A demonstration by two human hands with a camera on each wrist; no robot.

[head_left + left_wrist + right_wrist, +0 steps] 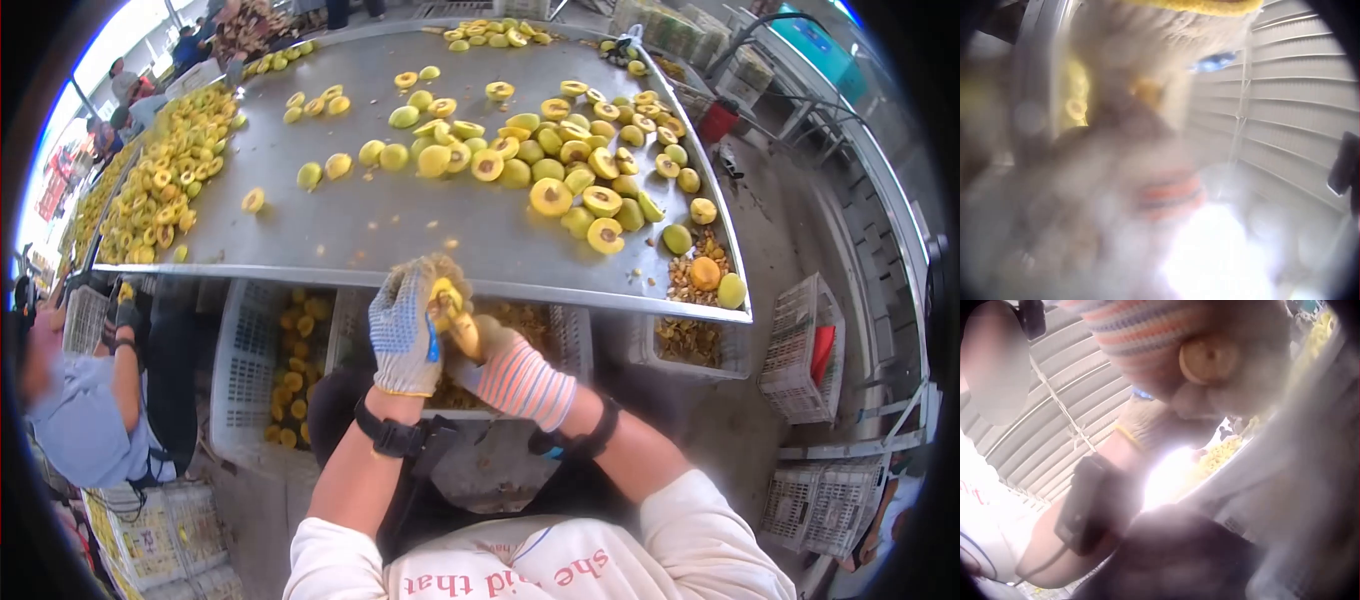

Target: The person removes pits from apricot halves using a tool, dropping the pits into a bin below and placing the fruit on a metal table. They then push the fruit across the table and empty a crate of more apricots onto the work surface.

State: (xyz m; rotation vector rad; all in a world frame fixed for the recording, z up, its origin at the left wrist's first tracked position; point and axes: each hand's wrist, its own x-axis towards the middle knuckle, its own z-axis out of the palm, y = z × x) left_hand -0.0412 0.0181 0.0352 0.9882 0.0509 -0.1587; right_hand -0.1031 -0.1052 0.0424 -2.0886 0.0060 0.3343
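Both gloved hands meet just beyond the near edge of the metal table (330, 240). The left hand (405, 330), in a white glove with blue dots, curls round a yellow fruit piece (447, 298); something blue shows by its palm. The right hand (515, 368), in a striped glove, pinches a yellow-orange piece (465, 336) against the left fingers. In the right wrist view a round cut fruit half (1209, 359) shows at the striped glove (1147, 337). The left wrist view is mostly blurred. Exactly how the fingertips lie cannot be told.
Cut and whole fruits (550, 197) spread over the table's right half, with a large pile (165, 190) at left. Pits lie near the right corner. Below the edge stand crates, one (243, 370) with orange halves. Another person (95, 410) works at the left.
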